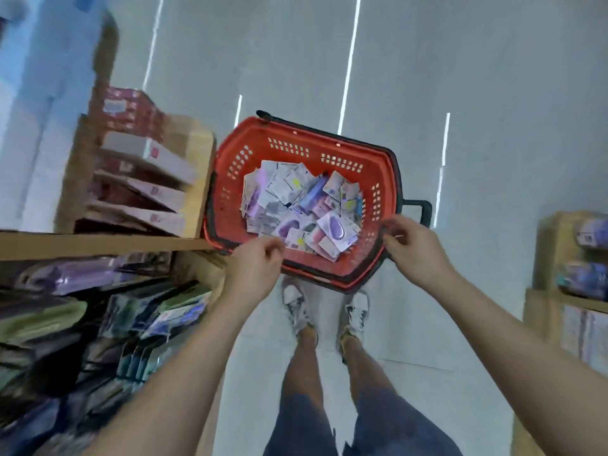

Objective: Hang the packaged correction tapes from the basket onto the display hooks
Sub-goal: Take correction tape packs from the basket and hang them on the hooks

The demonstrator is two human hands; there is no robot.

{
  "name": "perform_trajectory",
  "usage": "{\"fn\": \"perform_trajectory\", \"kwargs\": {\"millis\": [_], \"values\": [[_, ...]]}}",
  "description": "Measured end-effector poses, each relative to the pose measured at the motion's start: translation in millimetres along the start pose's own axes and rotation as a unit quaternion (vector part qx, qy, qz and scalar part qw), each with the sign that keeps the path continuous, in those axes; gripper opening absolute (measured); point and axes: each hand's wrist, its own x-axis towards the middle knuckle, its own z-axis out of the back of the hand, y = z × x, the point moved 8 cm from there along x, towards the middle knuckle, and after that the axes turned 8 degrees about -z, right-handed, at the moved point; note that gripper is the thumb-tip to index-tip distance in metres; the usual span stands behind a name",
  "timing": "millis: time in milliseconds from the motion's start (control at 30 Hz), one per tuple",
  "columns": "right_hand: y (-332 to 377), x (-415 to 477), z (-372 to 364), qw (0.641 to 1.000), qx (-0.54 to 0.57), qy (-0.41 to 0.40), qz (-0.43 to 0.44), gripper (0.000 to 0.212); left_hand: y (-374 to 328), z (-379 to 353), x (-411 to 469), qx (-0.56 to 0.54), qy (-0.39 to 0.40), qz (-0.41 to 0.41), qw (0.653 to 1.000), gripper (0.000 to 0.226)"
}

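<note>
Left hand [255, 268] hovers loosely curled, right hand's [416, 250] grip unclear, at red basket [296, 134] of purple-white correction tapes [296, 199].

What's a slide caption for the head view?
Left hand and right hand hover at red basket of packaged correction tapes on floor beside shelves.

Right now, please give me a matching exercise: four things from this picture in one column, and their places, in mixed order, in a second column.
Things
1. red plastic basket
2. packaged correction tapes
3. white sneakers
4. black bar handle

Places
a. heaped inside the basket
b. sticking out from the basket's right side
c. on the grey floor, beside the wooden shelf
d. on the person's feet, just short of the basket

Pairs: 1-c, 2-a, 3-d, 4-b
</note>
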Motion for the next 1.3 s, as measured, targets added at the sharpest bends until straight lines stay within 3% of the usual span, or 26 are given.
{"fn": "perform_trajectory", "kwargs": {"millis": [200, 333, 467, 600, 700, 800, 933, 1033, 1133, 1233, 1300], "values": [[-34, 147, -127, 0.997, -0.031, 0.059, -0.035, 0.056, 82, -140, 145, 0.002, 0.163, 0.022, 0.986, 0.027], [-76, 224, -200, 0.989, -0.095, 0.08, -0.079, 0.061, 108, -228, 207, 0.142, 0.241, -0.046, 0.959, 0.034], [-120, 282, -242, 0.979, -0.14, 0.061, -0.134, 0.07, 132, -295, 240, 0.318, 0.286, -0.108, 0.897, 0.043], [-143, 308, -266, 0.969, -0.199, 0.016, -0.144, 0.068, 141, -327, 257, 0.355, 0.277, -0.124, 0.884, 0.041], [-140, 312, -263, 0.965, -0.203, 0.027, -0.164, 0.062, 140, -330, 264, 0.316, 0.258, -0.117, 0.905, 0.032], [-139, 312, -253, 0.971, -0.12, 0.072, -0.195, 0.046, 148, -313, 272, 0.248, 0.234, -0.077, 0.937, 0.024], [-121, 301, -229, 0.979, -0.086, 0.041, -0.18, 0.042, 159, -301, 273, 0.157, 0.241, -0.064, 0.956, 0.024], [-96, 286, -202, 0.987, -0.107, -0.01, -0.122, 0.048, 156, -284, 282, 0.013, 0.16, -0.033, 0.987, 0.022], [-70, 265, -170, 0.99, -0.117, -0.06, -0.052, 0.072, 155, -268, 292, -0.119, 0.054, 0.02, 0.991, 0.021], [-60, 252, -157, 0.99, -0.122, -0.066, -0.034, 0.093, 150, -283, 288, -0.143, 0.076, 0.055, 0.985, 0.029], [-63, 250, -162, 0.989, -0.135, -0.056, -0.021, 0.092, 144, -298, 284, -0.175, 0.089, 0.083, 0.977, 0.034]]}}
